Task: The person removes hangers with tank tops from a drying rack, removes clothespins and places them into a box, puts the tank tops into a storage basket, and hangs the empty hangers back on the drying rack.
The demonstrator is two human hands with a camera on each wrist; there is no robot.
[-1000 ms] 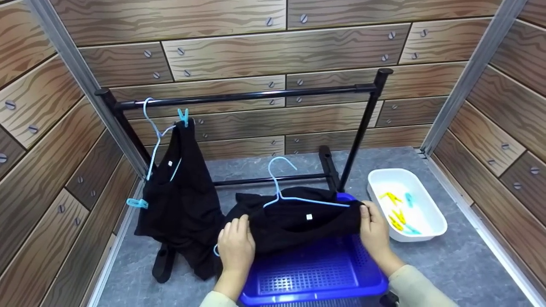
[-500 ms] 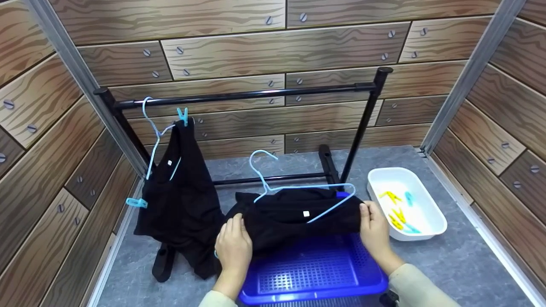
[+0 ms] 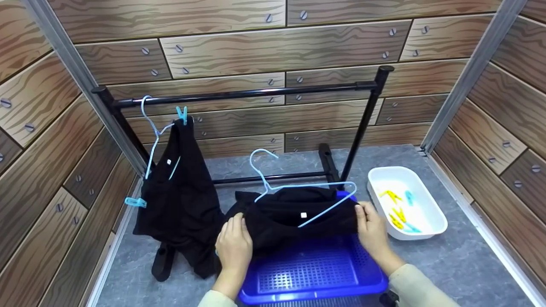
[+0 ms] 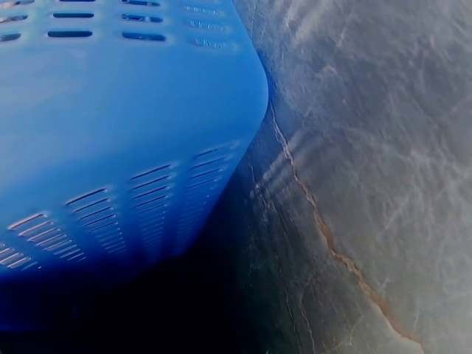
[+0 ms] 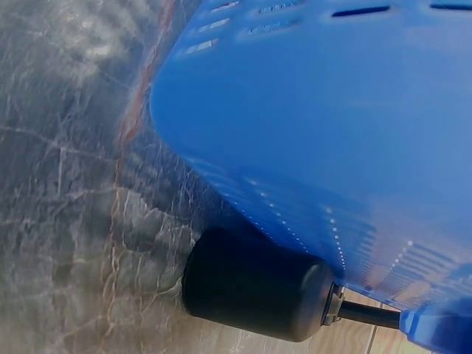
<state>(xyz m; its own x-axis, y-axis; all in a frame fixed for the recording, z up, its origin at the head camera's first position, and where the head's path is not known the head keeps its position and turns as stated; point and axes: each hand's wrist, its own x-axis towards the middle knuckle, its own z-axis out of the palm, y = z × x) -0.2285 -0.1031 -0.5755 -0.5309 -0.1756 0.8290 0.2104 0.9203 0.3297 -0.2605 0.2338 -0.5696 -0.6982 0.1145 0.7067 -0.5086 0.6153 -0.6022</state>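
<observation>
A black top (image 3: 281, 236) with a small white neck label is stretched between both hands over a blue basket (image 3: 313, 294). My left hand (image 3: 233, 243) grips its left shoulder, fingers over the cloth. On the opposite side my right hand (image 3: 372, 228) pinches the other shoulder between thumb and fingers. A light blue hanger (image 3: 311, 186) stands in the neckline, hook up. Its left arm goes down into the cloth, while its right end sticks out above the right shoulder, the lower bar slanting into the neck opening. Neither hand shows in the wrist views.
On the black rack (image 3: 256, 93) at left, another black garment (image 3: 183, 204) hangs from a blue hanger (image 3: 156, 132), with blue clothespins (image 3: 182, 114) on it. A white tub (image 3: 420, 204) holding yellow and blue clothespins stands right. A black cylinder (image 5: 258, 284) lies beside the basket.
The hanger has shifted up and left, and its right end has come out of the top's right shoulder. My right hand has drawn slightly left with the cloth.
</observation>
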